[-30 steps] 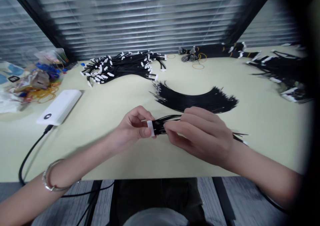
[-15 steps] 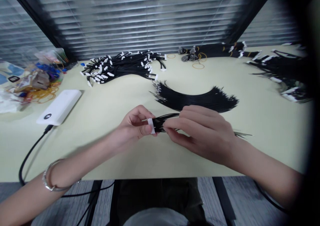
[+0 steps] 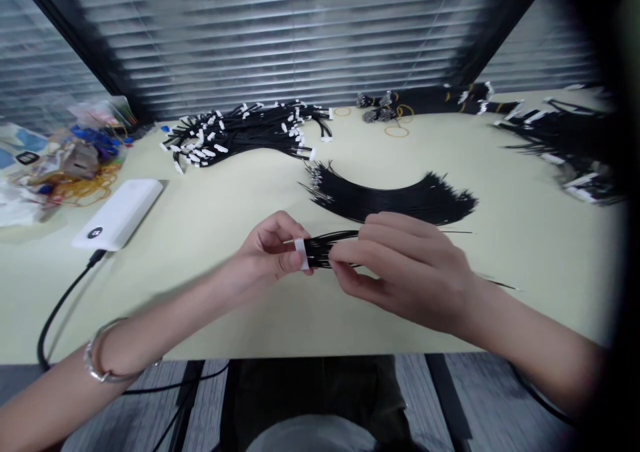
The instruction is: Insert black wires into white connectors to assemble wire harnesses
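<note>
My left hand (image 3: 274, 249) pinches a white connector (image 3: 302, 254) between thumb and fingers. Several thin black wires (image 3: 325, 240) run from the connector to the right, passing beneath my right hand (image 3: 407, 265). The thumb and index finger of my right hand are closed on a wire close to the connector; the fingertips hide the exact spot. Loose wire ends stick out to the right, past the right hand and wrist. Just beyond the hands lies a curved bundle of black wires (image 3: 385, 199) with bare metal tips.
At the back left lies a pile of black cables with white connectors (image 3: 250, 129). Rubber-banded wire bundles (image 3: 425, 100) lie behind, more cables (image 3: 575, 139) to the right. A white power bank (image 3: 123, 212) with a black cord sits left, near bags and rubber bands (image 3: 95, 185).
My right hand has shifted very slightly right, its fingertips a little farther from the connector. The loose wire ends on the right have moved. My left hand stays in place.
</note>
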`<state>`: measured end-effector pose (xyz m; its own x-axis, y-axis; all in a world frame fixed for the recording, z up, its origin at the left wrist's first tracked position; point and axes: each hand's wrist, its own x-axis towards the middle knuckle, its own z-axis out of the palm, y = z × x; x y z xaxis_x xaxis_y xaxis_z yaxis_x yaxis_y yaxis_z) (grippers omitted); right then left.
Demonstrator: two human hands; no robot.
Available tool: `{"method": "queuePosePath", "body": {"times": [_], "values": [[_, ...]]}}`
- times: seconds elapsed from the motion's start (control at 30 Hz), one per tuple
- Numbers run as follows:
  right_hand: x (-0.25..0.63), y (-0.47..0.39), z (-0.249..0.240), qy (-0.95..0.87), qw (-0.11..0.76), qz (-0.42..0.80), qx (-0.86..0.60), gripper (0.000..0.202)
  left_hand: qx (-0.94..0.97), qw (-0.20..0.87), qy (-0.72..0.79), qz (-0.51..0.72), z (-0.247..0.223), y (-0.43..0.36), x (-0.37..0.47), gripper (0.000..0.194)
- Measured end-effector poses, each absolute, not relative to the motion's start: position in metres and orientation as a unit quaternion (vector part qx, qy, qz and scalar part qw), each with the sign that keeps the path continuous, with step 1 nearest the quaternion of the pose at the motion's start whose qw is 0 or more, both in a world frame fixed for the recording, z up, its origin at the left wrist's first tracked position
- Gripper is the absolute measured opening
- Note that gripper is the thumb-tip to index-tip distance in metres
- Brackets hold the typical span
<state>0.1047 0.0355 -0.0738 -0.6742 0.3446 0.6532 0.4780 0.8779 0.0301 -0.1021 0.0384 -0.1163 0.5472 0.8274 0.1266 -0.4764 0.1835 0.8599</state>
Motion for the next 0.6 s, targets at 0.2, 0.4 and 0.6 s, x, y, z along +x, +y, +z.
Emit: {"method": "queuePosePath", "body": {"times": [0.2, 0.4, 0.6], "values": [[0.1051, 0.0347, -0.0733, -0.914, 0.338, -0.083, -0.21, 0.008, 0.463, 0.751, 0.191, 0.43, -0.116, 0.0382, -0.103, 0.018], [0.1049, 0.0346, -0.0742, -0.909, 0.341, -0.082, -0.225, 0.011, 0.464, 0.743, 0.206, 0.437, -0.1168, 0.0386, -0.1033, 0.017], [0.1055, 0.0347, -0.0752, -0.917, 0.318, -0.096, -0.221, 0.01, 0.477, 0.731, 0.215, 0.438, -0.1175, 0.0394, -0.1026, 0.019]]}}
